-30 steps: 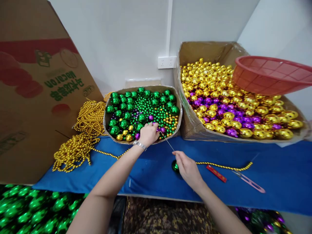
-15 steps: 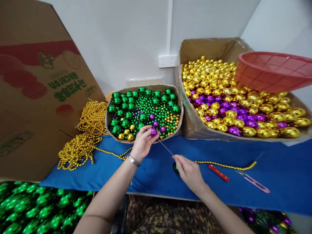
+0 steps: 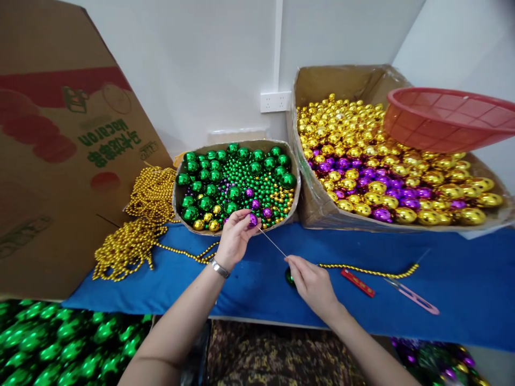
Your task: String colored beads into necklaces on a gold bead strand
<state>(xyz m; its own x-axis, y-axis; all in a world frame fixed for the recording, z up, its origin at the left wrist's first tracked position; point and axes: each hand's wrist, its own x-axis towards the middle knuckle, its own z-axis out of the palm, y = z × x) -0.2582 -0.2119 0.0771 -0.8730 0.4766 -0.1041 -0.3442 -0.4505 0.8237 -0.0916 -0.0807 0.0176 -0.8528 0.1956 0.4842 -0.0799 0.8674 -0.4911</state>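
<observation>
My left hand (image 3: 234, 242) pinches a shiny purple ball bead (image 3: 252, 220) over the front rim of the smaller box. From my right hand (image 3: 313, 283), closed in a pinch, a thin straight needle (image 3: 272, 243) runs up to the purple bead. Whether its tip is inside the bead I cannot tell. A dark green ball (image 3: 289, 276) shows just beside the right fingers, partly hidden by them. A strand of small gold beads (image 3: 370, 271) lies on the table to the right of that hand.
A box (image 3: 298, 190) of green, gold and purple balls stands ahead; a larger box (image 3: 308, 201) of gold and purple ones is right, under a red basket (image 3: 446, 120). Gold bead strands (image 3: 131, 246) lie left. A red strip (image 3: 358, 282) and pink thread snips (image 3: 418, 299) rest on blue cloth (image 3: 257, 289).
The view has shifted slightly, so everything sits a little further left. Both hands keep their grip, with the purple bead and needle in nearly the same place.
</observation>
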